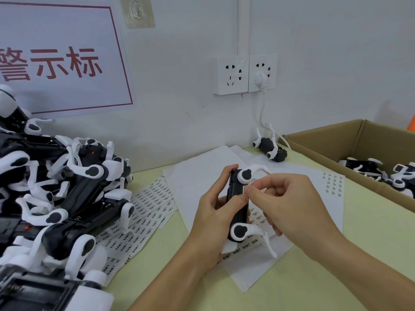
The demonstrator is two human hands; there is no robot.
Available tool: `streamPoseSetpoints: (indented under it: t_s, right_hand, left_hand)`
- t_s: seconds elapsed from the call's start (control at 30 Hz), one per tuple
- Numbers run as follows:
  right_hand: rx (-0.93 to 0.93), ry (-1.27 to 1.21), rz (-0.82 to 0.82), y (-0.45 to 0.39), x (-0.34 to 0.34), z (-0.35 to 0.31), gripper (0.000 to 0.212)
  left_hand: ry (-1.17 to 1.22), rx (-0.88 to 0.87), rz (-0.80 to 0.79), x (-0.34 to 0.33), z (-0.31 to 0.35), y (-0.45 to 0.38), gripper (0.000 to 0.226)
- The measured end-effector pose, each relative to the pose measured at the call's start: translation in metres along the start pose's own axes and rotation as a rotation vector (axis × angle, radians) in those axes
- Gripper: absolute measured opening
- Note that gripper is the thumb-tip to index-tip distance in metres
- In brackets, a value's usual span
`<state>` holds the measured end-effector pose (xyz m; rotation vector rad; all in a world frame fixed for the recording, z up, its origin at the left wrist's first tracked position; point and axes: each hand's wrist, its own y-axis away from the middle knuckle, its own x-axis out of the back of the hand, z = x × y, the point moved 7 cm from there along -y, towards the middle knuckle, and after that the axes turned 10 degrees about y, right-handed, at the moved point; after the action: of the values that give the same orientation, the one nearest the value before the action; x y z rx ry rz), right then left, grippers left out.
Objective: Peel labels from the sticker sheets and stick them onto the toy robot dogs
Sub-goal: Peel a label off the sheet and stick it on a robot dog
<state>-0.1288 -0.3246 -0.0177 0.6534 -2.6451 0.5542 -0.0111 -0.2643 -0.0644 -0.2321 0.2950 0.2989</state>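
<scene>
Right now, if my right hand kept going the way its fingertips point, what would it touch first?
Most likely the black-and-white toy robot dog gripped by your left hand. Your right hand pinches a small white label right at its black side, apparently almost touching.

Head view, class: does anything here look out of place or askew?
One dog lies alone on its back by the wall, legs up, apart from the pile and the box. Sticker sheets overlap untidily.

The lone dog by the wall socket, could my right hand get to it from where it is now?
Probably yes, once freed. The right hand is pinching a label at the held dog. Between it and the lone dog lie only flat paper sheets; the box sits off to the side.
</scene>
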Motion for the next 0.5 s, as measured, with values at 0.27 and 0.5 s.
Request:
streamPoseSetpoints:
  t_s: [0.27, 0.5]
  right_hand:
    - [-0.062, -0.022, -0.014, -0.001, 0.001, 0.002, 0.017]
    - [-0.398, -0.374, -0.327, 0.009, -0.026, 0.019, 0.032]
  left_hand:
    - [-0.003, -0.005, -0.014, 0.0, 0.0, 0.0, 0.059]
    - [0.073, -0.001, -0.011, 0.001, -0.001, 0.0, 0.061]
